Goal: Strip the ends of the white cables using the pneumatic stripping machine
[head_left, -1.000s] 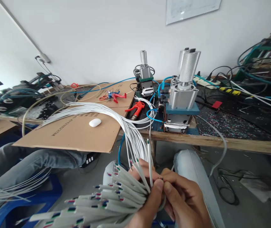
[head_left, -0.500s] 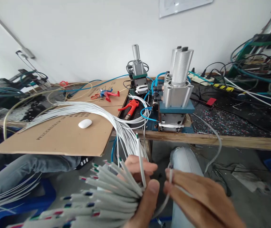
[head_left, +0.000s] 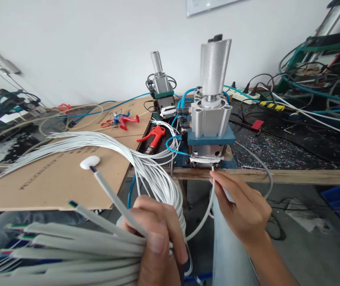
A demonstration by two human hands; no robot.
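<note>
My left hand (head_left: 158, 238) is closed around a thick bundle of white cables (head_left: 86, 254), whose cut ends fan out to the left and show coloured inner wires. Between thumb and fingers, my right hand (head_left: 241, 202) pinches a single white cable (head_left: 208, 208). The tip of that cable is at the front opening of the pneumatic machine (head_left: 211, 119), under its white-wrapped lower edge; how far in it reaches is hidden. From my left hand the long cable lengths (head_left: 155, 174) run back over the cardboard.
A cardboard sheet (head_left: 68, 178) on the bench holds a white oval object (head_left: 89, 162) and red-and-blue pliers (head_left: 125, 119). A red air gun (head_left: 153, 137) lies beside the machine. A smaller machine (head_left: 162, 89) stands behind. Cable scraps litter the bench to the right.
My right hand has moved up and forward, bringing the single cable's tip to the machine's front. The bundle in my left hand has shifted left, and the view has turned slightly right.
</note>
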